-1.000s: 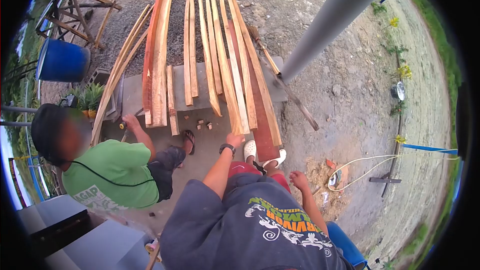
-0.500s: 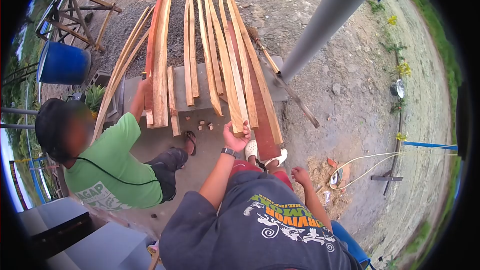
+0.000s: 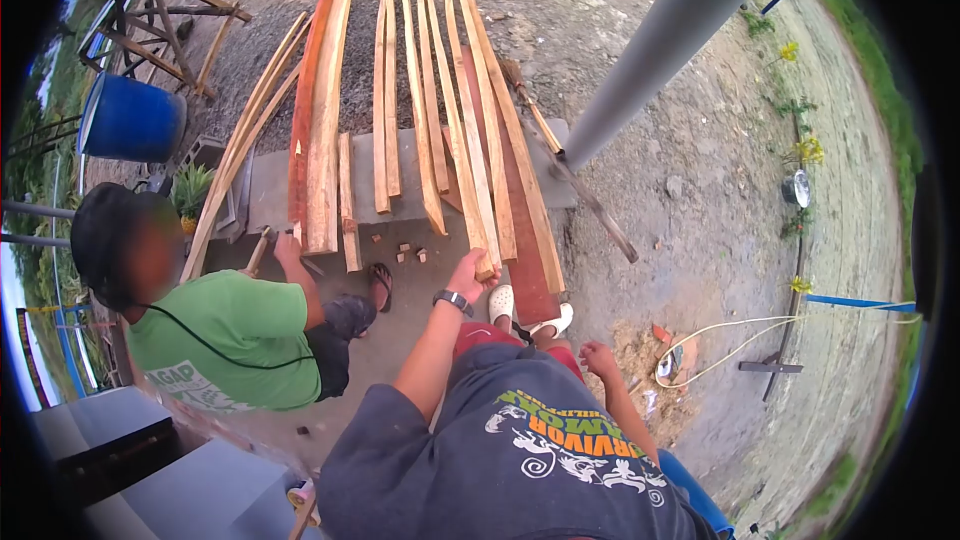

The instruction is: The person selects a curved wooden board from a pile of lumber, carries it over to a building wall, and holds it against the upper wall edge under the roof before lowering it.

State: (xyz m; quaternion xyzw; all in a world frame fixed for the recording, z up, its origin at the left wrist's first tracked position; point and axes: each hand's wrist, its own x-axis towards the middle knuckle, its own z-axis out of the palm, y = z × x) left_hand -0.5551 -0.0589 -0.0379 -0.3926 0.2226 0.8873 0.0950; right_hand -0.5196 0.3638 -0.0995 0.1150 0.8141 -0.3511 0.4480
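My left hand [image 3: 472,278], with a watch on its wrist, is closed around the near end of a long wooden strip [image 3: 468,185]. The strip lies lengthwise among several similar strips over a low concrete slab. Just right of it, another pale strip [image 3: 497,180] lies close by, above a reddish-brown board [image 3: 535,285]. Low beside my right thigh hangs my right hand [image 3: 600,360], its fingers loosely curled, and I see nothing in them.
A person in a green shirt [image 3: 235,330] crouches at left, a hand [image 3: 288,246] near a wooden-handled tool [image 3: 258,250]. A red board [image 3: 312,110], grey post [image 3: 670,50], blue drum [image 3: 132,118] and small wood offcuts [image 3: 404,253] surround the slab. A pale cord [image 3: 740,337] loops at right.
The strip in my left hand has turned and shows a narrower face; the hand has rolled over with it. The other person's hand has drawn back from the red board.
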